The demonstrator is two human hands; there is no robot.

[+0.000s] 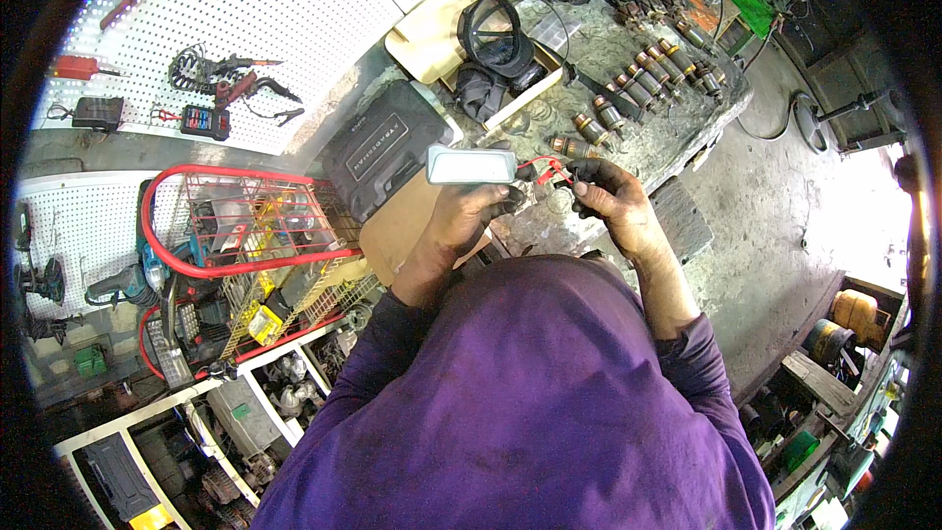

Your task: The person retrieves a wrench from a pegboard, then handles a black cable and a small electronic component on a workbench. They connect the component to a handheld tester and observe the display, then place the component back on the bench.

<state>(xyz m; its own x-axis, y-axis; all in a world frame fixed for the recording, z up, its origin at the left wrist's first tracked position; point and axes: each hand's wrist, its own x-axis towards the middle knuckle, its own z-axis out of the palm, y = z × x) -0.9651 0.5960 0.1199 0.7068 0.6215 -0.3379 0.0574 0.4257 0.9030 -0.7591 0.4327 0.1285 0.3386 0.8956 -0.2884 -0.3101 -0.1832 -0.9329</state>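
Note:
My left hand [469,219] grips a small grey rectangular meter-like box [472,165] held up in front of me. A red lead [546,168] runs from the box across to my right hand [610,198], whose fingers are closed on a small dark part with a red clip. Both hands hover over the near edge of a dirty grey workbench [643,137]. Just beyond them lie several copper-wound motor armatures [628,88] in rows.
A black tool case [385,145] and an open cardboard box [442,34] with a black mesh fan guard [491,29] sit at the bench's left. A red wire basket rack [245,226] stands beside it. Pegboard [226,10] with hand tools covers the wall. Concrete floor [775,196] lies to the right.

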